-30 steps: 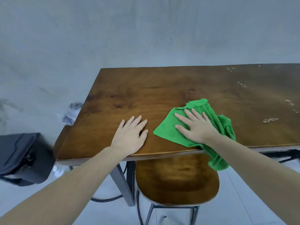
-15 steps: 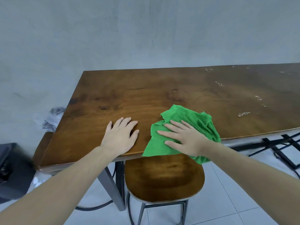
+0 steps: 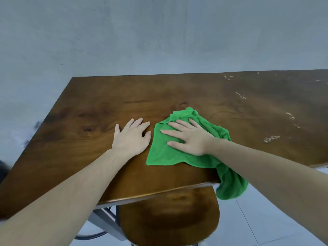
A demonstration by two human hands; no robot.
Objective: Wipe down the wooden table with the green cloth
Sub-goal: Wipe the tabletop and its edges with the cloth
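A dark brown wooden table (image 3: pixel 92 121) fills the middle of the view, set against a grey wall. The green cloth (image 3: pixel 165 155) lies spread on its near part, with one end hanging over the front edge at the right. My right hand (image 3: pixel 188 137) presses flat on the cloth, fingers spread and pointing left. My left hand (image 3: pixel 132 137) rests flat on the bare wood just left of the cloth, fingers apart, holding nothing. Pale crumbs or spots (image 3: pixel 271 138) dot the table's right side.
A wooden stool seat (image 3: pixel 168 221) on a metal frame stands under the table's front edge. Light floor tiles (image 3: pixel 276 219) show at the lower right. A dark blurred object (image 3: pixel 3 167) sits at the far left beside the table.
My right hand has pushed the cloth away from the front edge, farther onto the table. The left hand stays flat beside it. The head view has shifted closer over the table.
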